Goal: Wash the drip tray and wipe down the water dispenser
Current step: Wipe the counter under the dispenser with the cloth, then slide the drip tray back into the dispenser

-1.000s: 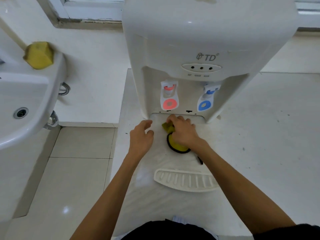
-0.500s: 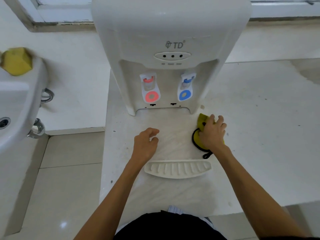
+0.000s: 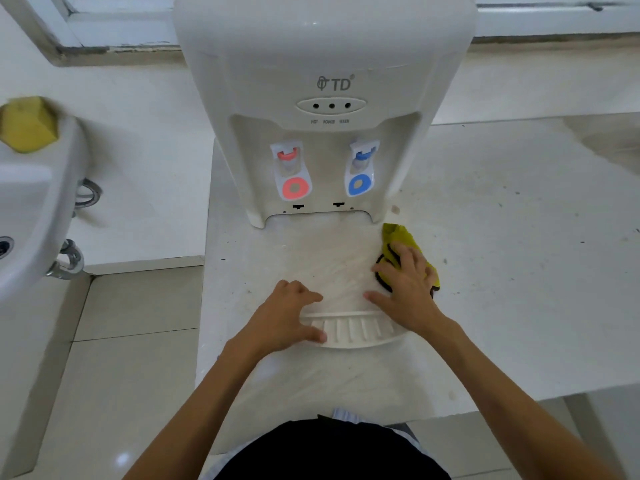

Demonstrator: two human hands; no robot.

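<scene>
The right hand (image 3: 407, 282) has swept the yellow cloth (image 3: 403, 239) out from under the water dispenser (image 3: 325, 64) to four o'clock, fingers spread flat on it. The left hand (image 3: 284, 317) has dropped, fingers loosely apart, onto the drip tray (image 3: 356, 330), so refitting or washing it looks next.

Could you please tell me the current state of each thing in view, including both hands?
Drip tray: out of the dispenser, lying flat on the counter.
Water dispenser: upright, tray slot at its base empty.
Yellow cloth: crumpled on the counter, under the right hand.
Left hand: fingers on the tray's left end.
Right hand: spread flat, pressing the cloth.
Yellow sponge: resting on the sink rim.
</scene>
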